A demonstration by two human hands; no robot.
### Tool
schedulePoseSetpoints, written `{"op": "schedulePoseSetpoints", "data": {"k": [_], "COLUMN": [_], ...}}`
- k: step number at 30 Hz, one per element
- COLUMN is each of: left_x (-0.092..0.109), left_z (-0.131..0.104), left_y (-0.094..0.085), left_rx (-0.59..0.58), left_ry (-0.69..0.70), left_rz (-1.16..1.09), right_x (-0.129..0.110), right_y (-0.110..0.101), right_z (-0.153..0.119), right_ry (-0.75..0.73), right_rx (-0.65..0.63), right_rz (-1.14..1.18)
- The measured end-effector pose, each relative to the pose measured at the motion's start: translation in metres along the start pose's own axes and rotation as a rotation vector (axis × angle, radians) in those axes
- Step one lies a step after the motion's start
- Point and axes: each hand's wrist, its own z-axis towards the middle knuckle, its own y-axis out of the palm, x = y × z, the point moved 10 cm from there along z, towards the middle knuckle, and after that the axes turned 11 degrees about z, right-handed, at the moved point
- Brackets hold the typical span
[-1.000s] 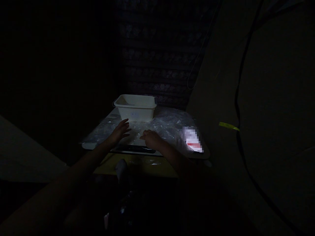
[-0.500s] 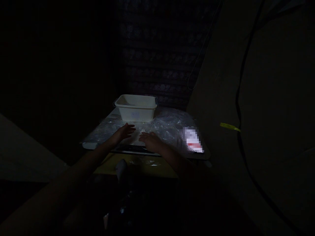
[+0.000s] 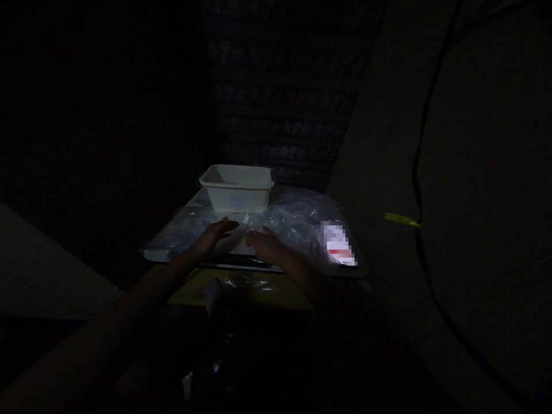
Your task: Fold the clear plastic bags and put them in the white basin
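The counter lay in dim light, much of its top covered by crumpled clear plastic. A pale rectangular basin stood upright toward the back, with plastic around its base. In front of it, the left hand held its fingers loosely spread above the plastic; the right hand, just beside, had curved fingers — whether they pinched plastic, I couldn't tell. A bright pixelated patch glowed near the right end.

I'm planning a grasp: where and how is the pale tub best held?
Probably by the rim at both ends, left hand from the left, right hand from the right: the pale tub stands upright, narrows downward, and its rim juts out.
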Motion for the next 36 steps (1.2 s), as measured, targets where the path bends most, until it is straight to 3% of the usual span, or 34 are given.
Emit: {"op": "schedulePoseSetpoints", "data": {"k": [22,36], "left_x": [-0.006,0.016], "left_z": [0.003,-0.009], "left_y": [-0.006,0.008], "left_rx": [0.015,-0.040], "left_ry": [0.021,0.093], "left_rz": [0.081,0.313], "right_x": [-0.003,0.020], "right_y": [0.003,-0.026], "right_z": [0.007,-0.003], "right_ry": [-0.012,0.058], "right_rx": [-0.013,0.165], "right_rz": [0.024,0.000]}}
